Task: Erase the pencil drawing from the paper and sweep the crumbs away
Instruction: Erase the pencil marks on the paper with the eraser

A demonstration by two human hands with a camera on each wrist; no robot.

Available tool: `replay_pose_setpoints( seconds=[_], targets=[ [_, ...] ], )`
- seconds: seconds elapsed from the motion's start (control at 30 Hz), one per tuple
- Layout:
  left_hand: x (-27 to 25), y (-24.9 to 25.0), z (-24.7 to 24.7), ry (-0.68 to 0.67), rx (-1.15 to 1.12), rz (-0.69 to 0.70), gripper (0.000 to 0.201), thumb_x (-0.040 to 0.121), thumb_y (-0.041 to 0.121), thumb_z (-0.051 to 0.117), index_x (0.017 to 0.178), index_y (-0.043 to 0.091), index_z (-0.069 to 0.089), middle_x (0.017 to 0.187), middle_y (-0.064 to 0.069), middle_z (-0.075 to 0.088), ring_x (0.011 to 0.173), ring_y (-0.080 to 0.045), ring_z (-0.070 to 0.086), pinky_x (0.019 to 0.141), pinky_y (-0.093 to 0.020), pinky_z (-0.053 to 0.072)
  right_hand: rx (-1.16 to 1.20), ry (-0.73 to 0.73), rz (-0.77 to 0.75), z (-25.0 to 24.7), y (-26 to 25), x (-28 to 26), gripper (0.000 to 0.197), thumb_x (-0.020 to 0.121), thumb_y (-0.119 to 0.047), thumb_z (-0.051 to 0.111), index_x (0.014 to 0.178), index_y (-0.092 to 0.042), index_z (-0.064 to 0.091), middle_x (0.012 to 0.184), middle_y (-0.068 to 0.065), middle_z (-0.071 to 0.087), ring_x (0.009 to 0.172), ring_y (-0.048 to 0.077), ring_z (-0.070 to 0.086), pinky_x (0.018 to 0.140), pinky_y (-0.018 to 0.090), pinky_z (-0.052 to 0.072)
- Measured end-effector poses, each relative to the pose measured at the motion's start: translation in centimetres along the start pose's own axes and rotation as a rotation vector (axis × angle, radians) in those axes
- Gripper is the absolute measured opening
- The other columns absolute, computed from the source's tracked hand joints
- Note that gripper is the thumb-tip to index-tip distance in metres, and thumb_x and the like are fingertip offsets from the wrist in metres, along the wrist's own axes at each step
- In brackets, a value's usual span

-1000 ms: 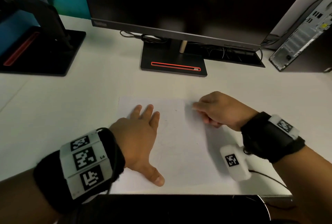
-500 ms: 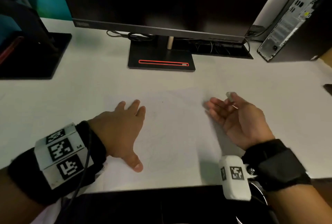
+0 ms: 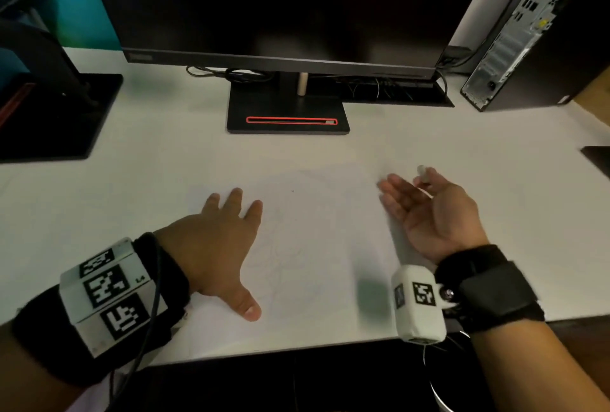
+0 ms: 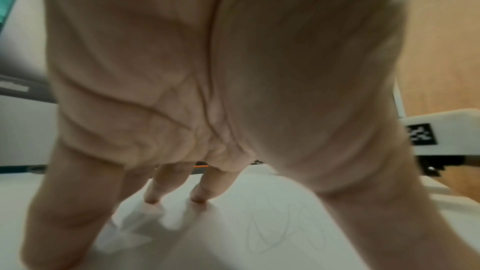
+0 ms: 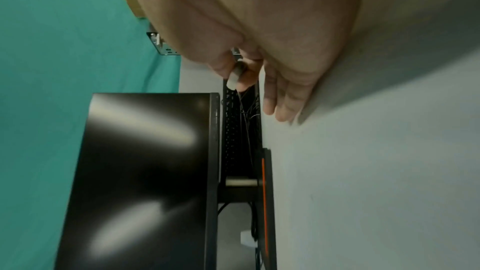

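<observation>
My left hand (image 3: 214, 246) presses flat, fingers spread, on the paper (image 3: 317, 246) lying on the white desk (image 3: 165, 164). My right hand (image 3: 432, 213), edge-down beside the sheet, pinches the eraser (image 3: 422, 171) between thumb and forefinger.

A thin matt white paper (image 3: 317, 246) is laid on a smooth matt white desk (image 3: 165, 164); faint grey pencil lines (image 4: 283, 231) are seen on its surface. A small pale eraser (image 5: 233, 76) of dull rubbery look is pinched in the right hand (image 3: 432, 213). The far monitor screen (image 5: 145, 171) is shown as glossy black, with soft reflections, and its stand base (image 3: 287, 114) as matt black. At far right, the computer tower (image 3: 528, 31) is backed by perforated grey metal. Black cloth straps (image 3: 488, 289) are worn at the wrists.
</observation>
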State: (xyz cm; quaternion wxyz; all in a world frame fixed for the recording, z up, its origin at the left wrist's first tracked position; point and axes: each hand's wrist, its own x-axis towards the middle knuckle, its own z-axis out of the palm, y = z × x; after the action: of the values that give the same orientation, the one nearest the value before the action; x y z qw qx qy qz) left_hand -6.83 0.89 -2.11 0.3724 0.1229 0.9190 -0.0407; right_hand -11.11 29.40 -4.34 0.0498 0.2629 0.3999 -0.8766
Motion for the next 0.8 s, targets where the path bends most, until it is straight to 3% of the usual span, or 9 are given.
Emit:
replay_pose_setpoints(
  seconds=[0.07,0.17,0.27,0.33,0.43,0.47,0.53,0.7,0.8],
  targets=[
    [0.1,0.0,0.0,0.007,0.004,0.002,0.155,0.055,0.077,0.077,0.152,0.017,-0.028,0.159,-0.014,-0.031,0.147,-0.041,-0.017,0.12,-0.05,0.02,0.008,-0.053,0.019,0.3,0.0,-1.6,0.032,0.102,-0.025,0.054,0.072,-0.014,0.052,0.122,0.025,0.069,0.113,0.035,0.073,0.086,0.038,0.064],
    [0.1,0.0,0.0,0.009,0.006,-0.002,0.154,0.056,0.077,0.077,0.152,0.016,-0.027,0.159,-0.015,-0.03,0.148,-0.042,-0.016,0.119,-0.051,0.022,-0.174,-0.277,0.287,1.4,3.9,-5.0,0.024,0.091,-0.027,0.06,0.075,-0.009,0.062,0.115,0.028,0.072,0.101,0.037,0.075,0.081,0.038,0.064],
    [0.1,0.0,0.2,0.021,0.01,0.004,0.154,0.056,0.078,0.077,0.152,0.016,-0.027,0.159,-0.015,-0.03,0.148,-0.042,-0.016,0.119,-0.05,0.021,-0.436,-0.399,0.533,1.3,6.6,-6.0,0.031,0.096,-0.026,0.056,0.104,0.003,0.065,0.115,0.031,0.073,0.101,0.038,0.076,0.088,0.043,0.062],
    [-0.1,-0.1,0.3,0.019,0.001,0.011,0.153,0.057,0.077,0.076,0.152,0.017,-0.028,0.159,-0.013,-0.031,0.147,-0.041,-0.017,0.12,-0.05,0.021,-0.339,-0.291,0.476,0.7,5.2,-4.0,0.028,0.097,-0.025,0.053,0.101,0.002,0.062,0.107,0.03,0.074,0.093,0.036,0.078,0.084,0.041,0.062],
    [-0.3,-0.1,0.3,0.027,-0.007,0.02,0.152,0.058,0.077,0.076,0.153,0.017,-0.027,0.159,-0.012,-0.03,0.148,-0.039,-0.017,0.119,-0.05,0.023,-0.157,0.011,0.114,0.3,1.1,-0.6,0.028,0.104,-0.022,0.051,0.078,-0.011,0.053,0.105,0.024,0.071,0.085,0.032,0.079,0.08,0.039,0.064],
    [-0.3,-0.1,0.3,0.03,-0.003,0.022,0.152,0.058,0.077,0.076,0.153,0.017,-0.026,0.16,-0.013,-0.029,0.148,-0.039,-0.016,0.119,-0.05,0.024,-0.131,0.046,0.022,0.4,0.3,-0.3,0.03,0.105,-0.023,0.052,0.076,-0.013,0.053,0.107,0.022,0.069,0.087,0.032,0.078,0.08,0.038,0.064],
    [-0.3,-0.1,0.2,0.038,0.007,0.017,0.153,0.058,0.078,0.076,0.152,0.016,-0.026,0.159,-0.013,-0.03,0.149,-0.039,-0.015,0.118,-0.05,0.026,-0.138,-0.026,0.017,1.5,0.5,-0.9,0.029,0.105,-0.022,0.052,0.077,-0.014,0.054,0.108,0.022,0.068,0.088,0.032,0.076,0.078,0.037,0.064],
    [-0.2,-0.1,0.3,0.056,-0.019,-0.005,0.158,0.056,0.078,0.076,0.15,0.005,-0.028,0.16,-0.011,-0.029,0.149,-0.037,-0.013,0.118,-0.047,0.026,-0.558,-0.426,0.513,6.5,7.0,-3.4,0.035,0.107,-0.028,0.049,0.088,-0.002,0.063,0.116,0.032,0.071,0.107,0.038,0.072,0.095,0.043,0.058],
    [-0.4,-0.2,0.4,0.063,-0.037,-0.013,0.158,0.056,0.078,0.076,0.15,0.003,-0.026,0.16,-0.012,-0.029,0.149,-0.037,-0.013,0.118,-0.047,0.026,-0.564,-0.509,0.628,8.1,8.5,-1.7,0.041,0.109,-0.032,0.046,0.099,0.004,0.064,0.106,0.026,0.075,0.095,0.033,0.076,0.09,0.04,0.061]
  ],
)
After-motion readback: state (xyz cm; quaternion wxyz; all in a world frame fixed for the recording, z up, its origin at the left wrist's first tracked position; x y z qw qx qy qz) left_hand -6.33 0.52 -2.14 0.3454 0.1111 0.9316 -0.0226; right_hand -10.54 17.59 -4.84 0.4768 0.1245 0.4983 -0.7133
